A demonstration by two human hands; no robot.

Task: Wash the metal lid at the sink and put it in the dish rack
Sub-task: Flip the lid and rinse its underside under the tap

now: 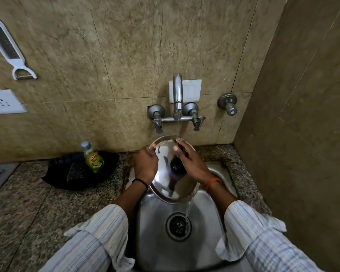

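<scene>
A round shiny metal lid (166,181) with a dark knob in its middle is held tilted over the steel sink (157,228). My left hand (145,163) grips the lid's left rim. My right hand (190,161) lies flat on the lid's face, fingers spread near the top edge. Water runs from the wall tap (178,95) onto the lid's upper rim and pours off its lower right edge toward the drain (178,225). No dish rack shows in view.
A green dish-soap bottle (92,158) stands on a black tray (75,173) on the speckled counter left of the sink. A white peeler-grater (8,48) and a socket (4,103) hang on the tiled wall. A side wall closes the right.
</scene>
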